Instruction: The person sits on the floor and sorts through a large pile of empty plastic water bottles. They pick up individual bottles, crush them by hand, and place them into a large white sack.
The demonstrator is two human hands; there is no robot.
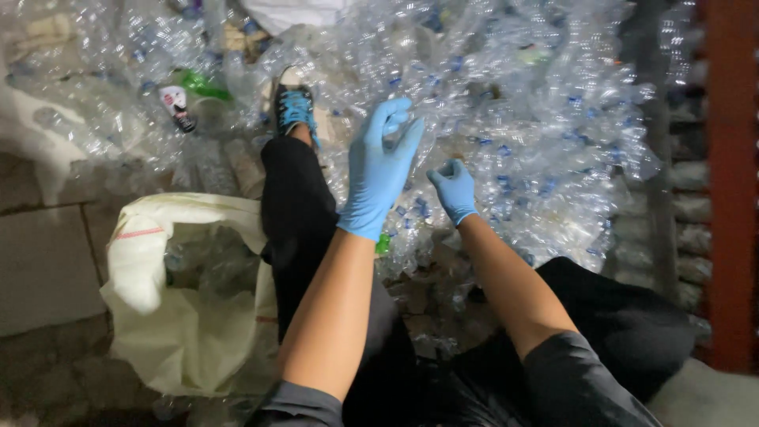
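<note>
My left hand (378, 170), in a blue glove, is raised over a large heap of crushed clear plastic bottles (522, 119). Its fingers curl around a clear bottle (401, 125) near the top of the glove. My right hand (453, 188), also gloved in blue, is just to the right and lower. Its fingers are pinched together on a clear bottle in the heap; which part it grips is hard to make out. Both bare forearms reach forward from dark sleeves.
An open white sack (142, 261) holding a few clear bottles stands at my left. My leg in black trousers (296, 205) ends in a shoe with blue laces (294, 107). A green bottle (202, 85) lies in the heap. A red post (731, 182) rises at the right.
</note>
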